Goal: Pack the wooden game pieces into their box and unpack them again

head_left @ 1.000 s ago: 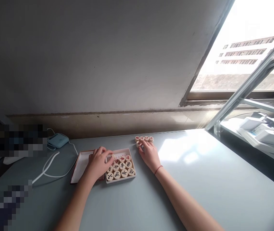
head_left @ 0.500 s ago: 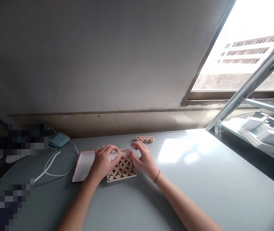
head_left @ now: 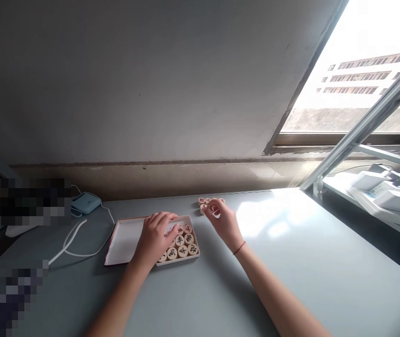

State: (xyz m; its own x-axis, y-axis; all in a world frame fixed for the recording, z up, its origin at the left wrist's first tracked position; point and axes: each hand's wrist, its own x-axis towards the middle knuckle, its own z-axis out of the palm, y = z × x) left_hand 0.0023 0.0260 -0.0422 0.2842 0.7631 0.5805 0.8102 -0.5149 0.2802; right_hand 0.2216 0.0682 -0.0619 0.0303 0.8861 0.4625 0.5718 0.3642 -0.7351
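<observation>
A shallow white box (head_left: 197, 243) on the grey table (head_left: 291, 262) holds several round wooden chess pieces (head_left: 183, 248) with black and red characters. My left hand (head_left: 154, 236) lies over the box's back left part, fingers curled down on the pieces; what is under them is hidden. Behind the box a short row of loose pieces (head_left: 202, 201) lies near the table's back edge. My right hand (head_left: 223, 222) reaches to that row, thumb and forefinger pinched on one piece.
The box lid (head_left: 122, 241) lies open side up left of the box. A pale blue device (head_left: 85, 202) and a white cable (head_left: 70, 238) sit at the back left. A wall rises behind the table. At the right, a window frame and a ledge hold white adapters (head_left: 389, 192).
My right hand went from the row of pieces to the box and back to the row. My left hand, with a piece at its fingertips, lowered its fingers onto the box.
</observation>
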